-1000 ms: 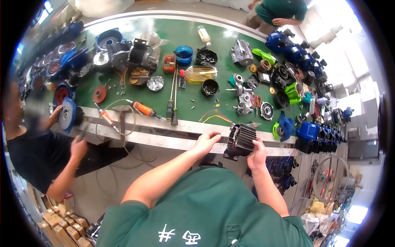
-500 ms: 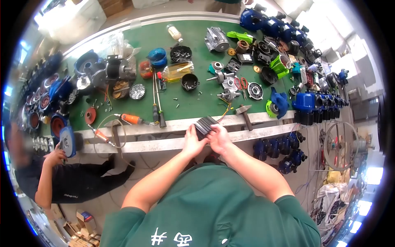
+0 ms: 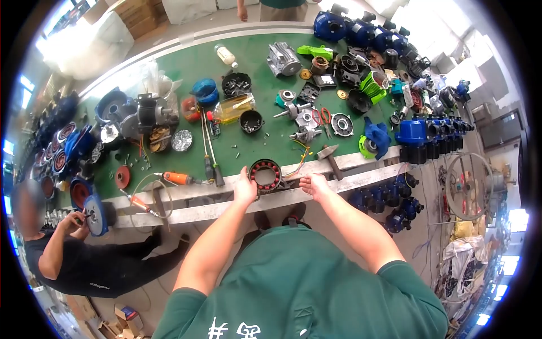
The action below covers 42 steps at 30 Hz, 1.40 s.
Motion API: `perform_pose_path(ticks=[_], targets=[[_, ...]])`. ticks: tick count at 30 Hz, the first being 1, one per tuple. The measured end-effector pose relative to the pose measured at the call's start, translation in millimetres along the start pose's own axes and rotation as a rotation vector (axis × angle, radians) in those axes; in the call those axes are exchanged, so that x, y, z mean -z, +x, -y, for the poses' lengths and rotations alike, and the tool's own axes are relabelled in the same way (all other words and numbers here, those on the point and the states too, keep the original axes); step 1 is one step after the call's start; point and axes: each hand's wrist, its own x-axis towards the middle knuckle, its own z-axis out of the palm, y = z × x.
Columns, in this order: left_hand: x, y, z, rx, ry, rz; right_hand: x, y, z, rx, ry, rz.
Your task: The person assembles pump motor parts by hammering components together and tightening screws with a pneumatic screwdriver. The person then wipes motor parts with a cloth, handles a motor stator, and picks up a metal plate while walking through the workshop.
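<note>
My left hand [image 3: 245,187] is closed on the left rim of a motor stator [image 3: 265,175], a dark ring with red windings inside, its round opening facing up. It is held over the bench's front edge. Coloured wires [image 3: 301,160] run from its right side toward the bench top. To the right of the stator, and apart from it, my right hand [image 3: 314,186] has its fingers curled together. Whatever those fingers hold, if anything, is too small to make out. A hammer [image 3: 333,162] lies just beyond my right hand.
Across the green bench [image 3: 226,155] lie screwdrivers [image 3: 213,164], an orange power tool [image 3: 176,178], a screw bowl [image 3: 251,121], red-handled pliers [image 3: 325,117] and motor parts. Blue motors [image 3: 415,133] line the right. At left, another person [image 3: 73,248] handles a blue housing [image 3: 96,215].
The stator has turned from its finned side to show its open ring and red windings. My right hand has come off it and moved right. My left hand shifted left with it.
</note>
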Motion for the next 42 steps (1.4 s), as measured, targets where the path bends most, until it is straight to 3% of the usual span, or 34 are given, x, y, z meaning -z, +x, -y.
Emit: perform_pose_path(ticks=[8, 10, 15, 18, 19, 22, 24, 26, 30, 33, 34, 37, 38, 40, 42], targets=[[-2.7, 15.0, 33.1, 0.039, -0.070, 0.157, -24.1, 50.0, -6.8, -0.159, 0.111, -0.051], [17.6, -3.9, 11.2, 0.030, 0.035, 0.162, -29.3, 63.0, -13.9, -0.203, 0.139, -0.045], [23.9, -15.1, 7.1, 0.017, 0.058, 0.166, -43.3, 49.2, -18.2, 0.283, -0.266, -0.024], [19.1, -14.0, 16.7, -0.060, 0.116, 0.132, -50.1, 39.0, -13.4, 0.408, -0.148, 0.074], [19.8, -13.6, 18.9, -0.044, 0.079, 0.153, -49.8, 32.0, -10.0, 0.403, -0.068, 0.224], [26.2, -22.1, 8.0, 0.052, 0.057, 0.151, -53.1, 12.9, -10.3, 0.442, -0.249, 0.249], [24.3, -28.7, 1.3, -0.212, 0.270, -0.149, -53.0, 11.8, -17.1, 0.455, -0.341, 0.264], [23.8, -22.9, -13.9, -0.376, 0.183, -0.185, -51.7, 16.3, -18.5, 0.463, -0.447, 0.263], [9.2, -17.0, -68.1, -0.547, 0.019, 0.023, -50.9, 13.5, -15.3, 0.504, -0.635, 0.302], [-9.3, -9.0, -88.9, -0.531, 0.017, 0.119, -49.2, 22.0, -20.2, 0.625, -0.556, 0.481], [-14.2, -4.5, -91.9, -0.504, 0.063, 0.155, -47.9, 44.9, -33.7, 0.774, -0.597, 0.466], [-21.4, 1.9, -94.0, -0.457, 0.050, 0.141, -40.4, 22.2, -11.7, 0.537, -0.484, 0.623], [-23.0, 6.3, -91.1, -0.430, 0.050, 0.145, -41.1, 14.6, -11.2, 0.372, -0.164, 0.629], [-19.2, 6.4, -97.0, -0.325, 0.070, 0.156, -29.0, -11.7, 16.7, 0.090, 0.095, 0.598], [-17.2, 5.3, -100.5, -0.216, 0.058, 0.170, -24.5, 6.9, 18.2, 0.143, 0.060, 0.563]])
